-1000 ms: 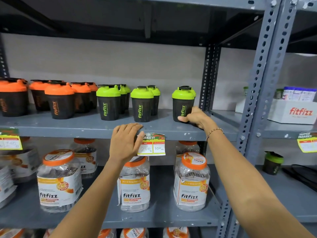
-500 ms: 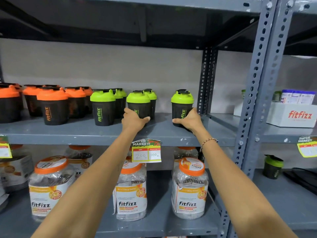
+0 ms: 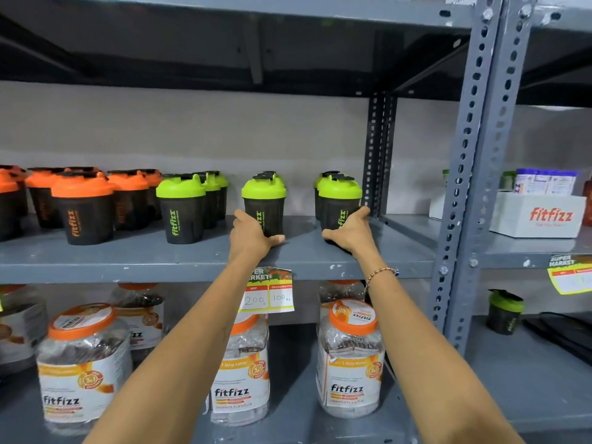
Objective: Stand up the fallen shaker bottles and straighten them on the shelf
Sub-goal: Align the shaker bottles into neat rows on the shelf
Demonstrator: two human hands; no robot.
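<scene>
Grey metal shelf (image 3: 134, 257): left hand (image 3: 251, 237) clasps the base of one upright green-lidded shaker bottle (image 3: 264, 203); right hand (image 3: 352, 233) clasps another (image 3: 339, 203).

Head view: close, facing the shelf (image 3: 192, 261) straight on, angled slightly down.
Frame: shelf crosses mid-frame; forearms rise from bottom edge.

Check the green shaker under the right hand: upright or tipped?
Upright: the green shaker stands base down on the shelf, lid on top, right hand at its base.
</scene>
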